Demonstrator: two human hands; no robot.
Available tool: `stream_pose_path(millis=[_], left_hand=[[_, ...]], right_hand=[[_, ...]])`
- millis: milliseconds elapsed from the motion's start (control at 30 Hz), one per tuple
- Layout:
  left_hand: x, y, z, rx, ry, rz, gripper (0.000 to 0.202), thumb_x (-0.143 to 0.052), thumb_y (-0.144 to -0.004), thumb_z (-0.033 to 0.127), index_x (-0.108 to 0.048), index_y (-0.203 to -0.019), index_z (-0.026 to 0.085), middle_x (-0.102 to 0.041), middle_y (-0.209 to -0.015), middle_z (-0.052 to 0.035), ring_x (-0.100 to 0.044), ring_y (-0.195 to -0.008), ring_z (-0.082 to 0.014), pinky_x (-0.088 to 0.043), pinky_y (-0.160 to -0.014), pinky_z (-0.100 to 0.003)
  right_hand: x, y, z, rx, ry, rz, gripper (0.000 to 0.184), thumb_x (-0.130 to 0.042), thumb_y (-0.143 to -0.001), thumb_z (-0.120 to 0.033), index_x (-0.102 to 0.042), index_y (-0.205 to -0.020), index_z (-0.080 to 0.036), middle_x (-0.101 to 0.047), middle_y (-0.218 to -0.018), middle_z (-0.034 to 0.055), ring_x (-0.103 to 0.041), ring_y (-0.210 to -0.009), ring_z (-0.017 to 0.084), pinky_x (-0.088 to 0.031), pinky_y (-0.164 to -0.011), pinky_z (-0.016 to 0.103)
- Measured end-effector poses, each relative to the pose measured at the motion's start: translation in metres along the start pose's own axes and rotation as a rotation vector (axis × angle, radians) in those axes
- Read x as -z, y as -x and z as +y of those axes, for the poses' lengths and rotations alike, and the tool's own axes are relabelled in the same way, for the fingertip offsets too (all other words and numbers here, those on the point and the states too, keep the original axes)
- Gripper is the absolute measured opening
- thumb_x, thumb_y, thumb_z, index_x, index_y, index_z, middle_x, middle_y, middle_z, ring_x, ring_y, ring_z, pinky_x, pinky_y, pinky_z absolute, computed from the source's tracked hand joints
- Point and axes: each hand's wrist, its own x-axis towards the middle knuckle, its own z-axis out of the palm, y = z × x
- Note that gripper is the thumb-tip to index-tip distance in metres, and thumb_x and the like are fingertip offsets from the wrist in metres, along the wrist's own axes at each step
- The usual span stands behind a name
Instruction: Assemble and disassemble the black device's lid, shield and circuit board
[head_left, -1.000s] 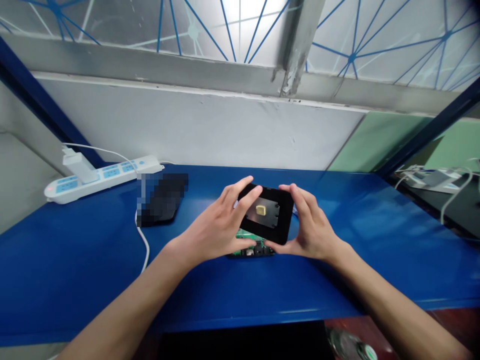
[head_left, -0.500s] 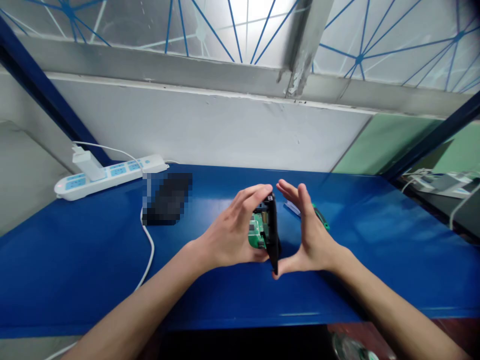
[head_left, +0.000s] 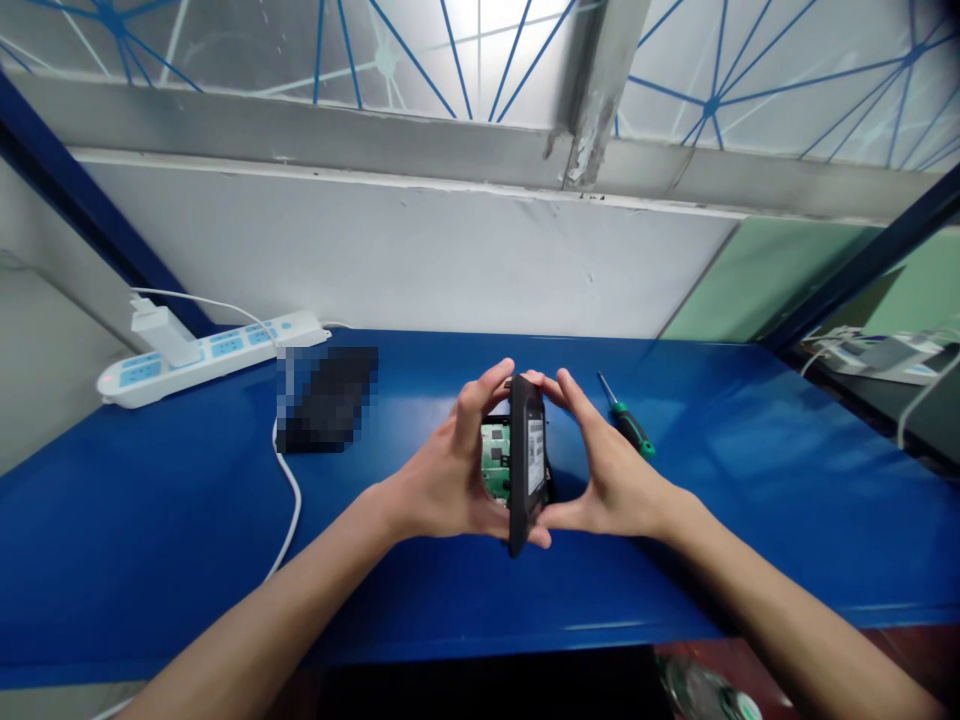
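Observation:
A black plastic device housing (head_left: pixel 519 500) stands on edge between my two hands, above the table. A green circuit board (head_left: pixel 495 462) shows on its left side, and a white printed label (head_left: pixel 535 455) is on its right face. My left hand (head_left: pixel 442 475) grips it from the left, fingers curled at the top and thumb low. From the right, my right hand (head_left: pixel 619 480) holds the labelled side between fingertips at the top edge and thumb at the bottom. Just beyond my right hand lies a screwdriver (head_left: pixel 628 425) with a green and black handle.
On the blue table (head_left: pixel 420 610), a pixelated black object (head_left: pixel 330 400) lies to the left. Behind it is a white power strip (head_left: pixel 217 358) with a plugged-in charger (head_left: pixel 165 335). Its white cable (head_left: pixel 294 500) runs over the table. A clear bottle (head_left: pixel 705 690) stands below the front edge.
The housing has turned so its labelled outer face shows. My right hand has closed in from the right and now grips it. The screwdriver has come into fuller view.

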Motion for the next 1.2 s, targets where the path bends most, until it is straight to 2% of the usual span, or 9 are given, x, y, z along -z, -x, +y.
stream_pose_path(millis=[200, 333, 533, 633, 733, 833, 967, 1067, 1200], left_hand=[[0.002, -0.001, -0.001, -0.012, 0.023, 0.013, 0.137, -0.095, -0.066, 0.041, 0.007, -0.157, 0.035, -0.031, -0.16, -0.0203, -0.039, -0.145, -0.0404, -0.045, -0.113, -0.061], [0.003, -0.002, -0.008, -0.028, -0.107, 0.107, 0.136, -0.094, -0.065, 0.043, 0.004, -0.158, 0.033, -0.025, -0.161, -0.0227, -0.035, -0.146, -0.0429, -0.046, -0.109, -0.064], [0.007, -0.005, -0.015, -0.008, -0.308, 0.172, 0.126, -0.09, -0.073, 0.036, 0.002, -0.159, 0.033, -0.026, -0.162, -0.0206, -0.039, -0.144, -0.0409, -0.051, -0.106, -0.059], [0.014, -0.007, -0.014, -0.056, -0.49, 0.123, 0.124, -0.091, -0.071, 0.034, -0.005, -0.16, 0.029, -0.031, -0.159, -0.021, -0.037, -0.145, -0.0409, -0.046, -0.111, -0.06], [0.021, -0.007, -0.012, -0.108, -0.624, 0.041, 0.12, -0.091, -0.071, 0.04, -0.01, -0.159, 0.026, -0.033, -0.158, -0.022, -0.037, -0.144, -0.04, -0.042, -0.115, -0.058], [0.025, -0.008, -0.009, -0.13, -0.644, -0.018, 0.117, -0.087, -0.074, 0.046, -0.008, -0.159, 0.026, -0.03, -0.159, -0.0227, -0.034, -0.146, -0.0399, -0.039, -0.116, -0.058], [0.026, -0.008, -0.004, -0.143, -0.611, -0.078, 0.111, -0.082, -0.079, 0.047, -0.006, -0.158, 0.029, -0.027, -0.161, -0.0208, -0.032, -0.148, -0.0397, -0.038, -0.116, -0.06], [0.027, -0.008, -0.003, -0.142, -0.594, -0.111, 0.108, -0.081, -0.079, 0.046, -0.009, -0.157, 0.027, -0.031, -0.159, -0.0209, -0.035, -0.146, -0.0388, -0.039, -0.115, -0.058], [0.027, -0.008, -0.003, -0.149, -0.608, -0.097, 0.107, -0.083, -0.076, 0.045, -0.014, -0.155, 0.022, -0.036, -0.155, -0.0224, -0.042, -0.14, -0.0382, -0.043, -0.112, -0.055]], right_hand=[[0.001, 0.002, 0.006, -0.033, -0.014, 0.065, 0.137, -0.086, -0.065, -0.054, 0.006, -0.162, -0.026, -0.038, -0.158, 0.0197, -0.044, -0.143, 0.039, -0.043, -0.114, 0.062], [0.004, 0.002, 0.014, -0.064, 0.077, 0.12, 0.134, -0.086, -0.065, -0.052, 0.002, -0.162, -0.025, -0.042, -0.153, 0.021, -0.046, -0.14, 0.04, -0.045, -0.11, 0.063], [0.007, 0.0, 0.019, -0.15, 0.193, 0.136, 0.131, -0.086, -0.067, -0.047, 0.002, -0.161, -0.027, -0.044, -0.148, 0.0202, -0.047, -0.136, 0.04, -0.041, -0.111, 0.066], [0.009, 0.0, 0.019, -0.154, 0.194, 0.113, 0.128, -0.085, -0.068, -0.043, 0.001, -0.161, -0.028, -0.043, -0.149, 0.0189, -0.045, -0.138, 0.04, -0.041, -0.112, 0.064], [0.012, 0.0, 0.017, -0.132, 0.189, 0.075, 0.123, -0.083, -0.071, -0.042, -0.001, -0.162, -0.028, -0.041, -0.15, 0.0181, -0.044, -0.138, 0.04, -0.043, -0.111, 0.063], [0.014, 0.002, 0.014, -0.13, 0.172, 0.046, 0.119, -0.081, -0.073, -0.044, -0.003, -0.161, -0.029, -0.039, -0.152, 0.0174, -0.044, -0.139, 0.039, -0.048, -0.108, 0.061], [0.017, 0.004, 0.012, -0.118, 0.138, 0.021, 0.12, -0.082, -0.072, -0.042, -0.004, -0.161, -0.03, -0.036, -0.155, 0.0162, -0.042, -0.141, 0.039, -0.05, -0.107, 0.06], [0.019, 0.003, 0.011, -0.087, 0.145, 0.011, 0.123, -0.083, -0.071, -0.044, -0.002, -0.162, -0.029, -0.038, -0.155, 0.0164, -0.042, -0.14, 0.038, -0.048, -0.109, 0.061], [0.019, 0.002, 0.01, -0.07, 0.155, 0.007, 0.124, -0.084, -0.071, -0.043, 0.0, -0.162, -0.028, -0.039, -0.154, 0.0166, -0.043, -0.14, 0.037, -0.047, -0.111, 0.061]])
